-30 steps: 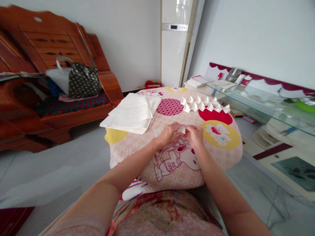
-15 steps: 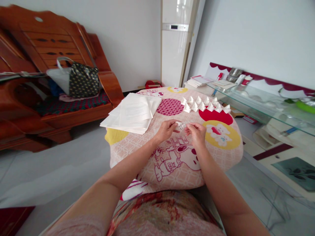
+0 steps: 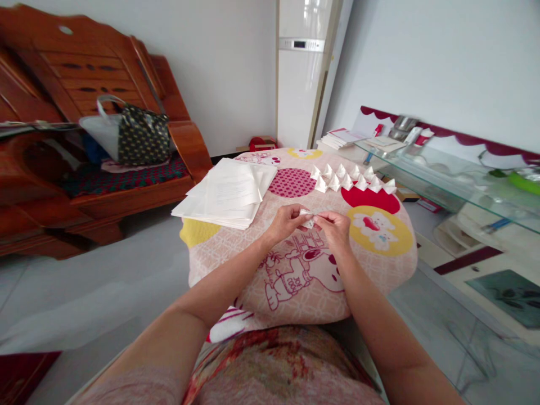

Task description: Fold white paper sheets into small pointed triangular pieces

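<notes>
A small folded piece of white paper [image 3: 307,220] with faint print is pinched between both hands above the table. My left hand [image 3: 287,222] grips its left side, fingers closed. From the right, my right hand [image 3: 334,227] presses on the paper with thumb and fingertips; part of the paper is hidden behind the fingers. Beyond the hands, several folded white paper pieces [image 3: 346,180] stand in two rows with pointed tips up. To the left lies a stack of white paper sheets [image 3: 228,191], some printed.
A patterned cloth [image 3: 304,304] covers the round table. At right stands a glass-topped cabinet [image 3: 455,180] with cups and papers on it. A wooden sofa [image 3: 139,197] with a black patterned bag [image 3: 143,138] is at left. A tall white air conditioner [image 3: 300,84] stands behind.
My right hand has moved slightly left, closer to my left hand. The paper between them now looks smaller and more covered by the fingers.
</notes>
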Tool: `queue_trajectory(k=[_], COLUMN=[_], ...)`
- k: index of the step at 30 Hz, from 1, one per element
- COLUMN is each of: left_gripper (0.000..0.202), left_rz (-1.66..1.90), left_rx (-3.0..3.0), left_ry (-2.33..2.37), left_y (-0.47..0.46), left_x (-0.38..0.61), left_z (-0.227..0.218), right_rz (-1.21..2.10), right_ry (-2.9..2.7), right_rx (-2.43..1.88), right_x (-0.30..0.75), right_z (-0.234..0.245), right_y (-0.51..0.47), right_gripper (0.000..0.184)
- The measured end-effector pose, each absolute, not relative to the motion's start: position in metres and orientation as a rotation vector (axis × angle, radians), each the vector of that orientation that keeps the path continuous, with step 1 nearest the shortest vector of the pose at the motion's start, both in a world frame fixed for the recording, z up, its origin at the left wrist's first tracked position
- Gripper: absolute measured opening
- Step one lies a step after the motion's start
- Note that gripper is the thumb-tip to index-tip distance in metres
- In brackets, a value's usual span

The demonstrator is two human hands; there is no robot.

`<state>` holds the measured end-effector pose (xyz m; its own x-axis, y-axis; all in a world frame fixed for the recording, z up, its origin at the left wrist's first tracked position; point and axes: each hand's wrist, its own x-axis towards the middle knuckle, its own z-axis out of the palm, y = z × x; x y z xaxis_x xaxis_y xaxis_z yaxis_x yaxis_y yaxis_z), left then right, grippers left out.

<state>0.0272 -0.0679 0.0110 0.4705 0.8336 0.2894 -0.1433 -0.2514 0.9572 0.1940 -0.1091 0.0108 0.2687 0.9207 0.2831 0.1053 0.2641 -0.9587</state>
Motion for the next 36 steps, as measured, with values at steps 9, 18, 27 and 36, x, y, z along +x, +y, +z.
queue_trajectory(k=[9, 18, 27, 36], left_gripper=[0.044, 0.031, 0.033, 0.027], left_rz=[1.047, 1.105, 0.981, 0.912], left_rx=[1.383, 1.432, 1.351, 1.306], left_ry=[0.678, 0.726, 0.718, 0.740], left_y=[-0.070, -0.067, -0.073, -0.069], left_x=[0.026, 0.027, 0.029, 0.023], left_z=[0.017, 0.015, 0.020, 0.023], right_rz=[0.807, 0.790, 0.845, 0.885], right_ry=[-1.210, -1.267, -1.144, -1.069], right_rx=[-1.131, -1.124, -1.129, -1.043], right_x=[0.192, 0.191, 0.187, 0.187], right_z=[0.009, 0.012, 0.013, 0.016], right_y=[-0.109, -0.112, -0.114, -0.112], right_gripper=[0.018, 0.020, 0.015, 0.020])
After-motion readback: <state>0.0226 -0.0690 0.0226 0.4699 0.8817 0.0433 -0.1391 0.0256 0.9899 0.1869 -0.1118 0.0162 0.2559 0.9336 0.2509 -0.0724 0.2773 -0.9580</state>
